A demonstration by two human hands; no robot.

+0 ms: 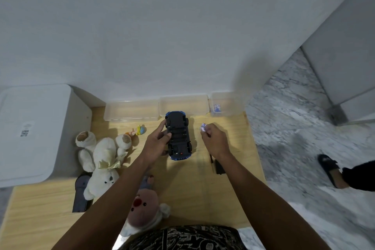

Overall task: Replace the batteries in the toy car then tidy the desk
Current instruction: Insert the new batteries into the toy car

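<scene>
Toy car (178, 136) lies belly-up mid-desk, left hand (156, 142) curled round its left side. Right hand (213, 140), just right of the car, pinches white-blue batteries (203, 127). Looks like the loading step; next, seat them in the car's bay, polarity right.

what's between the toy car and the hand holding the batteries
Nothing: in the head view, only bare wooden desk separates the upturned toy car from the right hand pinching the batteries.
</scene>
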